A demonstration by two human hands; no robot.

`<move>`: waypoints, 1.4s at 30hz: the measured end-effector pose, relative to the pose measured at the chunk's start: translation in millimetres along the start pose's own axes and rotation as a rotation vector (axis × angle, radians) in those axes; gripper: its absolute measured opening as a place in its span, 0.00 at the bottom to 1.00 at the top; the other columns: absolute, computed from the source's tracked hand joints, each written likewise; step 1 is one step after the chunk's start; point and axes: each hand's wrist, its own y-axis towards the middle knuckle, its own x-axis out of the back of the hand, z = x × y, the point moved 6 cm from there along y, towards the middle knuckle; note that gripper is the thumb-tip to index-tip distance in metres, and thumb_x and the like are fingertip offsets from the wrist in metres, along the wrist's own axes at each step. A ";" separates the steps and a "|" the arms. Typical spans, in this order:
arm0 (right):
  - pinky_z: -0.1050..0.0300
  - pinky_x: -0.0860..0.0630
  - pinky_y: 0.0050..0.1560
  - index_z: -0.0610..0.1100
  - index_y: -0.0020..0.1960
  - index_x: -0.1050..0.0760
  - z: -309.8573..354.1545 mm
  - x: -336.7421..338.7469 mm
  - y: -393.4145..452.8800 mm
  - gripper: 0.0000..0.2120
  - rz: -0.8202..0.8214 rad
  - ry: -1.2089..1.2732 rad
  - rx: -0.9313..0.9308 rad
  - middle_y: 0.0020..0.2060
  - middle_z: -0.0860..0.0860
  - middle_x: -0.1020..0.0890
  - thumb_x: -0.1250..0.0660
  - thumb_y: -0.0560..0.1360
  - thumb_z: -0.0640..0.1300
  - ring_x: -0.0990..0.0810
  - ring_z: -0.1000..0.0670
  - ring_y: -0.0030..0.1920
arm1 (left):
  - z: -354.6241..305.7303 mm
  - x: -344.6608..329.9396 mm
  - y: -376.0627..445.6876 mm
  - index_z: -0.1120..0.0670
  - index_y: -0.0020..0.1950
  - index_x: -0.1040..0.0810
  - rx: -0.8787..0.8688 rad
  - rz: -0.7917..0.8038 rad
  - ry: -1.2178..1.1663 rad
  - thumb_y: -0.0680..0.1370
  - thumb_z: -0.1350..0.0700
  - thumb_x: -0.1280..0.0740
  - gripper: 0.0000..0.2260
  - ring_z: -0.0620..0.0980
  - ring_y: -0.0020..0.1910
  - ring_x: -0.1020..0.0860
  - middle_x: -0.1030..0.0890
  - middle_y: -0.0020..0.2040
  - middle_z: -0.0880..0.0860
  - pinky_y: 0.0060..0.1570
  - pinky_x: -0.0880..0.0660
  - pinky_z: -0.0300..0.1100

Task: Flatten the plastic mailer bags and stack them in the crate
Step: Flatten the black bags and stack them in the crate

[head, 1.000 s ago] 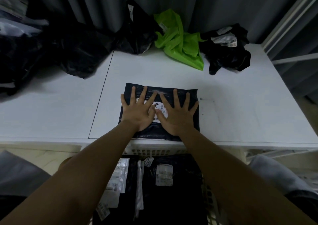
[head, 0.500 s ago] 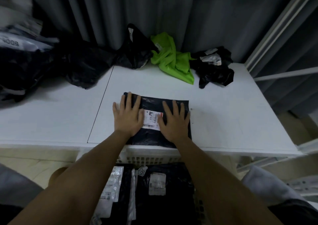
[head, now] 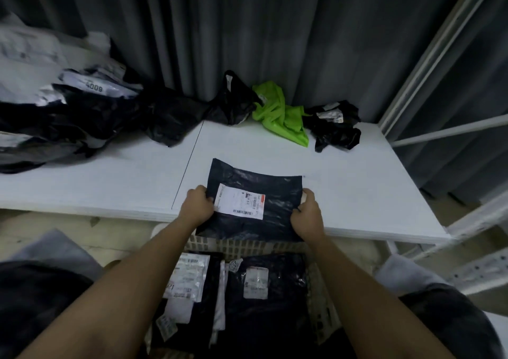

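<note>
**Black mailer gripped on both sides at the front edge of the table**

Going left to right. Far left back corner of the table (head: pixel 110 185) has a big messy pile (head: pixel 68 114) of black and white bags, all crumpled, one white bit reads "4009". Next along the back edge there's a crumpled black bag (head: pixel 233 100) standing up against the curtain (head: pixel 275 29), then a bright green bag (head: pixel 283 117) touching it, then another scrunched black one with a white label (head: pixel 335 125) near the back right corner.

Middle of the front edge is the main bit: a flat black mailer (head: pixel 255 202) with a white shipping label (head: pixel 240 201) on its left half. Its near end hangs out past the table's front edge, over the crate. The left hand (head: pixel 196 206) is curled round the mailer's left edge, thumb on top right beside the label. The right hand (head: pixel 309 213) pinches the right edge the same way, fingers tucked under. So both are clamped on the mailer, one per side. Can't tell if the far end is touching the table or lifted a little.

Below the front edge sits the crate (head: pixel 247 246), a pale lattice one, already holding flat mailers: a white-labelled one on the left (head: pixel 187 279) and a black one with a small label on the right (head: pixel 264 290).

Far right there's a white metal frame (head: pixel 439 130).
</note>
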 end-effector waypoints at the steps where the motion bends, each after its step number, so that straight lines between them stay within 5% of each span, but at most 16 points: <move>1: 0.60 0.31 0.40 0.40 0.67 0.35 1.3 3.6 -2.6 0.21 -0.014 0.005 0.010 0.46 0.46 0.25 0.41 0.76 0.30 0.24 0.45 0.48 | 1.2 3.3 -3.6 0.64 0.57 0.30 -0.001 0.011 -0.034 0.79 0.61 0.39 0.10 0.62 0.53 0.25 0.25 0.55 0.63 0.46 0.31 0.46; 6: 0.55 0.28 0.52 0.47 0.77 0.46 -8.5 11.1 -37.2 0.33 0.013 0.045 -0.046 0.58 0.43 0.26 0.38 0.77 0.32 0.25 0.44 0.58 | 25.4 12.3 -40.5 0.62 0.53 0.32 0.033 0.082 -0.160 0.72 0.60 0.33 0.13 0.58 0.49 0.23 0.23 0.48 0.60 0.39 0.31 0.43; 9: 0.57 0.27 0.48 0.48 0.76 0.41 4.7 15.1 -53.3 0.30 0.035 0.036 0.060 0.45 0.49 0.25 0.38 0.77 0.32 0.24 0.53 0.44 | 30.4 24.4 -51.8 0.59 0.70 0.39 0.005 -0.056 0.000 0.71 0.59 0.29 0.31 0.62 0.63 0.32 0.32 0.65 0.63 0.57 0.32 0.49; 12: 0.57 0.27 0.51 0.50 0.72 0.36 33.9 7.2 -66.2 0.26 0.097 -0.053 0.240 0.47 0.46 0.25 0.38 0.78 0.33 0.25 0.50 0.47 | 9.1 24.0 -67.5 0.53 0.77 0.45 -0.208 -0.028 0.103 0.71 0.50 0.26 0.41 0.61 0.71 0.41 0.39 0.72 0.60 0.68 0.40 0.52; 16: 0.60 0.29 0.49 0.49 0.68 0.31 63.5 -13.0 -78.7 0.22 0.193 -0.122 0.425 0.46 0.49 0.25 0.38 0.78 0.32 0.25 0.50 0.48 | -6.9 10.7 -82.8 0.52 0.65 0.27 -0.372 0.136 -0.061 0.75 0.52 0.29 0.20 0.54 0.62 0.25 0.22 0.61 0.53 0.60 0.28 0.46; 20: 0.55 0.30 0.56 0.49 0.69 0.31 56.4 -19.4 -77.7 0.23 0.040 -0.191 0.447 0.52 0.51 0.25 0.33 0.76 0.39 0.30 0.51 0.54 | 8.3 6.2 -89.9 0.57 0.58 0.24 -0.283 0.235 -0.254 0.79 0.62 0.35 0.09 0.53 0.54 0.22 0.20 0.52 0.52 0.51 0.29 0.40; 24: 0.55 0.29 0.58 0.47 0.69 0.35 15.6 -35.8 -90.6 0.29 0.003 0.109 0.182 0.60 0.48 0.27 0.28 0.72 0.40 0.29 0.51 0.60 | 39.5 15.0 -89.9 0.53 0.54 0.24 -0.147 0.299 -0.393 0.79 0.61 0.35 0.06 0.50 0.50 0.21 0.19 0.48 0.49 0.46 0.27 0.38; 28: 0.59 0.26 0.49 0.40 0.71 0.38 -34.0 -87.4 -103.9 0.30 0.194 0.365 -0.190 0.53 0.47 0.26 0.31 0.73 0.30 0.25 0.50 0.53 | 75.5 21.0 -84.0 0.47 0.48 0.20 -0.029 0.355 -0.400 0.78 0.56 0.32 0.04 0.53 0.53 0.20 0.17 0.50 0.51 0.61 0.27 0.51; 32: 0.56 0.25 0.51 0.40 0.62 0.26 -45.1 -135.2 -113.4 0.14 0.449 0.316 -0.399 0.52 0.47 0.21 0.33 0.77 0.37 0.22 0.47 0.52 | 97.7 15.0 -84.9 0.55 0.54 0.23 0.051 0.385 -0.376 0.80 0.59 0.36 0.05 0.53 0.52 0.22 0.20 0.54 0.57 0.58 0.28 0.44; 36: 0.43 0.27 0.63 0.40 0.59 0.25 -63.6 -164.0 -117.2 0.11 0.512 0.170 -0.490 0.58 0.43 0.22 0.33 0.78 0.40 0.23 0.42 0.57 | 134.4 -1.2 -74.8 0.60 0.66 0.28 0.105 0.332 0.072 0.82 0.52 0.41 0.16 0.59 0.60 0.25 0.23 0.61 0.61 0.56 0.30 0.44; 42: 0.44 0.24 0.59 0.38 0.60 0.26 -105.1 -207.3 -121.1 0.13 0.517 0.118 -0.744 0.58 0.40 0.22 0.32 0.77 0.39 0.22 0.38 0.57 | 167.4 -26.0 -49.9 0.56 0.60 0.25 0.121 0.294 0.462 0.81 0.56 0.41 0.11 0.58 0.56 0.23 0.22 0.58 0.58 0.51 0.26 0.48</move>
